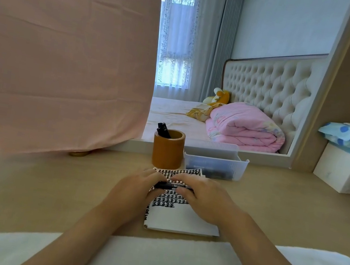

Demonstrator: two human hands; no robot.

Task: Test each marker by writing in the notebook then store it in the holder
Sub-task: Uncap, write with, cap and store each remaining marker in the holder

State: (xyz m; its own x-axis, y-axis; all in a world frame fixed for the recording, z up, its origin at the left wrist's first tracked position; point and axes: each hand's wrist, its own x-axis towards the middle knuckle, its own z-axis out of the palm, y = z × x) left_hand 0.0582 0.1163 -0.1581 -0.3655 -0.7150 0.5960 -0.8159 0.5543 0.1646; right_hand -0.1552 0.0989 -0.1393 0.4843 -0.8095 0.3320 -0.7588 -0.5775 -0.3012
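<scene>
On the tabletop (63, 185), over the notebook (179, 222), your left hand (137, 187) and right hand (203, 197) grip one marker (170, 186); next probably uncap, pulling straight.

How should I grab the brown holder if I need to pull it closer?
Wrap the round wall of the holder from its left: it stands upright, the clear bin crowds its right, the notebook lies just in front, and markers poke from its open top, which likely rules out a top grasp.

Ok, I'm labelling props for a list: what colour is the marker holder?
The holder is plain orange-brown, seen best in the head view.
</scene>
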